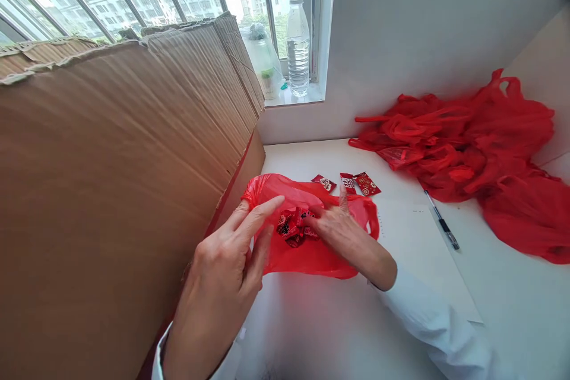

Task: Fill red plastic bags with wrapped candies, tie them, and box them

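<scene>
A thin red plastic bag (307,264) lies spread with its mouth toward me, and several small red printed packets (291,228) are heaped inside it. My left hand (225,261) is at the bag's left edge, where the film is bunched behind the fingers. Its index finger and thumb stand apart over the opening, while the other fingers, partly hidden, hold the rim. Reaching in from the right, my right hand (341,228) has its thumb and fingertips closed around a packet in the heap. One finger is raised. The fingertips are partly hidden.
Three loose red packets (367,184) lie behind the bag. A pile of red plastic bags (449,136) fills the back right. A pen (440,219) and a paper sheet (423,249) lie at right. A tall cardboard box (133,178) borders the left; a water bottle (298,50) stands on the sill.
</scene>
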`<state>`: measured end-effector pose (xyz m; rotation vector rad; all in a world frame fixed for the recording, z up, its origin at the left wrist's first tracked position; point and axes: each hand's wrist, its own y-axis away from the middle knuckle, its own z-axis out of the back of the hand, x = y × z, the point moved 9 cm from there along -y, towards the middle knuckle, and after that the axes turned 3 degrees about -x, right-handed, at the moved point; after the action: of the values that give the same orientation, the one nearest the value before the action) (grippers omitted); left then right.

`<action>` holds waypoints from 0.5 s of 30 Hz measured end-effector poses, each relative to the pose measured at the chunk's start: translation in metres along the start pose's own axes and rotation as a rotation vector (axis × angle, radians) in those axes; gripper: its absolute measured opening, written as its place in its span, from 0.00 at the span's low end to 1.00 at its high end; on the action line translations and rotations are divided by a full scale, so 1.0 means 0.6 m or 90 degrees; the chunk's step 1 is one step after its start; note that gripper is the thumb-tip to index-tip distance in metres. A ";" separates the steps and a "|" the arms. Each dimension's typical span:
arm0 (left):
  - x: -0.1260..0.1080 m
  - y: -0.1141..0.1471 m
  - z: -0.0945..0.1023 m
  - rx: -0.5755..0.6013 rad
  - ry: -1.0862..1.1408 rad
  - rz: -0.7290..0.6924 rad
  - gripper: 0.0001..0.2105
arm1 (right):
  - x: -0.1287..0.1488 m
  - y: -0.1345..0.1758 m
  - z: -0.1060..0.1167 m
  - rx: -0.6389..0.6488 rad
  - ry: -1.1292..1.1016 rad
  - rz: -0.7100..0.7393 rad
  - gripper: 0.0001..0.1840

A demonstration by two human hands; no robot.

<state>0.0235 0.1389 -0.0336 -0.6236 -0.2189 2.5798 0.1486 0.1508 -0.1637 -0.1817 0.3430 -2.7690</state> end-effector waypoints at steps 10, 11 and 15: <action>0.000 -0.008 -0.016 -0.032 -0.147 -0.013 0.17 | 0.002 -0.028 -0.055 0.088 0.069 -0.041 0.12; 0.002 -0.009 -0.017 -0.036 -0.160 -0.008 0.18 | -0.001 -0.023 -0.053 0.093 0.085 -0.039 0.12; 0.002 -0.010 -0.018 -0.045 -0.203 -0.008 0.19 | -0.011 -0.006 -0.033 0.051 0.128 -0.018 0.13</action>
<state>0.0299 0.1450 -0.0422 -0.2305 -0.4178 2.6578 0.1502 0.1604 -0.1824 0.1128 0.2792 -2.8290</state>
